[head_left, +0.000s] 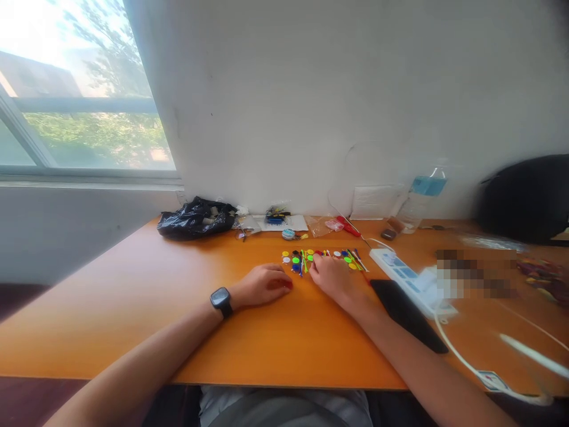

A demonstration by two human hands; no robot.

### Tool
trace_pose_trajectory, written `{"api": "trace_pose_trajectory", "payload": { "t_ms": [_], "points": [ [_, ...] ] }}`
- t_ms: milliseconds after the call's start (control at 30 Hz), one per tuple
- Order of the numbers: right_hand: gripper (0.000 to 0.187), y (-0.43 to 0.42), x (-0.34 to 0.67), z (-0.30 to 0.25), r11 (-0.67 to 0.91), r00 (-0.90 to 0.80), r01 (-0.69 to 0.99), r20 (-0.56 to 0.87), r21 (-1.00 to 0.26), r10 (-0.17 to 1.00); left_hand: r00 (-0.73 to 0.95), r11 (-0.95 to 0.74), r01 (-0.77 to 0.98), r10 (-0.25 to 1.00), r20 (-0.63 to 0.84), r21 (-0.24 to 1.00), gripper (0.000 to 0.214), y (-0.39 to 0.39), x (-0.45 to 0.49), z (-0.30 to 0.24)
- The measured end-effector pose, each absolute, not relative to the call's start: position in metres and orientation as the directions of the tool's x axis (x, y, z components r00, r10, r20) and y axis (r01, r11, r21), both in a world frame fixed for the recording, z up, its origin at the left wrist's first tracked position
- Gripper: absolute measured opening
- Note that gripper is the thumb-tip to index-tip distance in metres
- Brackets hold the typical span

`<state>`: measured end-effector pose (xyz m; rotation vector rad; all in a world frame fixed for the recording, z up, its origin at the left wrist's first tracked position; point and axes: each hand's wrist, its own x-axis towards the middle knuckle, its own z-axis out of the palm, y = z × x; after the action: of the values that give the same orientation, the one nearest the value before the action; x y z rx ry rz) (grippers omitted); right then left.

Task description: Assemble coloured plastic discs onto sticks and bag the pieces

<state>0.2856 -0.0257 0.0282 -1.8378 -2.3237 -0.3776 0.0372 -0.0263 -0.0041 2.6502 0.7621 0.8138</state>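
My left hand (pixel 264 285), with a black smartwatch (pixel 221 301) on its wrist, rests on the table just left of a group of small coloured plastic pieces. Its fingers are curled together, with a small red piece (pixel 288 284) at the tips. My right hand (pixel 332 274) reaches over the group, fingers bent down and closed; what they hold is hidden. Around it lie small round discs, such as a yellow disc (pixel 285 254), a white disc (pixel 336 254) and a green disc (pixel 296 260). Thin coloured sticks (pixel 355 260) lie among them, several bunched at the right.
A black plastic bag (pixel 198 219) lies at the back left, near a small round tin (pixel 288 234). Further right are a red-handled tool (pixel 349 226), a clear bottle (pixel 418 201), a white power strip (pixel 404 276) with cables, and a black phone-like slab (pixel 409 315) beside my right forearm.
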Motion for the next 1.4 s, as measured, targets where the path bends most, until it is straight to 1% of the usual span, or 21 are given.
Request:
{"api": "trace_pose_trajectory", "payload": {
  "t_ms": [133,300,400,500,633,733,833,900,967,1033,1100,1167,1233,1300,1400],
  "points": [
    [0.023,-0.025,0.286,0.031,0.233,-0.26,0.964,0.275,0.126,0.926,0.705,-0.825,0.403,0.556,0.44,0.397,0.022,-0.026,0.037,-0.003],
    [0.022,-0.022,0.288,0.03,0.274,-0.275,0.961,0.31,0.049,0.91,0.7,-0.825,0.398,0.556,0.447,0.402,0.023,-0.027,0.037,-0.003],
    [0.022,-0.02,0.29,0.027,0.331,-0.308,0.944,0.361,-0.001,0.88,0.698,-0.825,0.401,0.557,0.451,0.398,0.023,-0.027,0.037,-0.003],
    [0.021,-0.018,0.291,0.023,0.378,-0.335,0.926,0.421,-0.021,0.843,0.692,-0.822,0.407,0.563,0.452,0.399,0.023,-0.027,0.037,-0.003],
    [0.021,-0.014,0.294,0.019,0.412,-0.331,0.909,0.495,-0.061,0.803,0.692,-0.819,0.409,0.566,0.449,0.403,0.022,-0.028,0.037,-0.002],
    [0.021,-0.011,0.297,0.019,0.441,-0.309,0.89,0.561,-0.113,0.768,0.688,-0.818,0.409,0.568,0.452,0.404,0.02,-0.028,0.037,-0.003],
    [0.022,-0.009,0.302,0.022,0.5,-0.282,0.848,0.649,-0.176,0.707,0.677,-0.812,0.417,0.578,0.456,0.409,0.02,-0.027,0.036,-0.006],
    [0.022,-0.01,0.303,0.024,0.546,-0.242,0.801,0.702,-0.246,0.67,0.661,-0.801,0.433,0.594,0.458,0.414,0.021,-0.026,0.036,-0.008],
    [0.02,-0.012,0.301,0.027,0.587,-0.178,0.725,0.724,-0.361,0.666,0.624,-0.784,0.456,0.62,0.476,0.422,0.023,-0.025,0.036,-0.009],
    [0.02,-0.014,0.298,0.028,0.596,-0.112,0.615,0.692,-0.515,0.713,0.551,-0.763,0.477,0.646,0.528,0.436,0.027,-0.025,0.036,-0.009],
    [0.023,-0.016,0.293,0.027,0.565,-0.071,0.494,0.618,-0.66,0.783,0.453,-0.746,0.495,0.659,0.601,0.445,0.036,-0.026,0.035,-0.006],
    [0.027,-0.018,0.288,0.023,0.515,-0.066,0.385,0.534,-0.766,0.843,0.388,-0.746,0.5,0.646,0.657,0.439,0.045,-0.028,0.035,-0.002],
    [0.031,-0.018,0.282,0.019,0.461,-0.076,0.296,0.461,-0.836,0.884,0.381,-0.76,0.498,0.625,0.681,0.418,0.046,-0.029,0.034,0.001],
    [0.034,-0.019,0.278,0.014,0.41,-0.097,0.215,0.398,-0.886,0.912,0.406,-0.772,0.495,0.611,0.679,0.399,0.043,-0.029,0.035,0.002],
    [0.037,-0.02,0.273,0.01,0.359,-0.134,0.139,0.342,-0.923,0.93,0.439,-0.778,0.495,0.608,0.662,0.386,0.034,-0.027,0.035,-0.002]
  ]
}}
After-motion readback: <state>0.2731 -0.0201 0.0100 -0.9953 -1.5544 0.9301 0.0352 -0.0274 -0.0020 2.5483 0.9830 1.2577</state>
